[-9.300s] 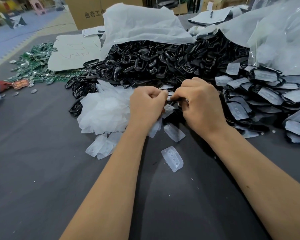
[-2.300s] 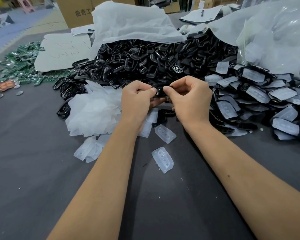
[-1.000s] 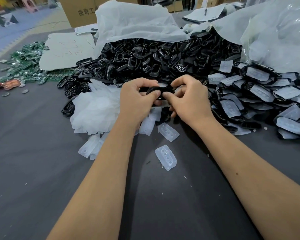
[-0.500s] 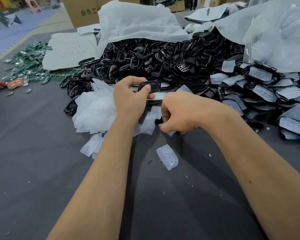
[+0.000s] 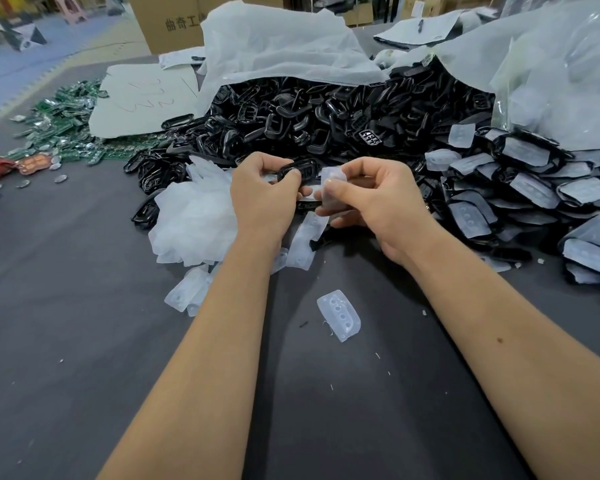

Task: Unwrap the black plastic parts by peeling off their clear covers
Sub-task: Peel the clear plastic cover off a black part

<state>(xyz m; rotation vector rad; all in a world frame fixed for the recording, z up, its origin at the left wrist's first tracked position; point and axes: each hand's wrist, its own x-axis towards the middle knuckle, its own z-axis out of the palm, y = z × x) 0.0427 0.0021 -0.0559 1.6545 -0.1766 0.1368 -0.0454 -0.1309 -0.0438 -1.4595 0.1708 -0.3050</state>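
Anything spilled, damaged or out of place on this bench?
Nothing looks damaged. One clear cover lies alone on the grey table, apart from the heap of peeled covers; small white flecks dot the surface.

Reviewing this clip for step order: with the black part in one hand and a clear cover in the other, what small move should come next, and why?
Probably drop the clear, dimpled plastic cover pinched in the right hand onto the heap of peeled white covers. It looks already separated from the bare black plastic frame held in the left hand, so both hands must empty first.
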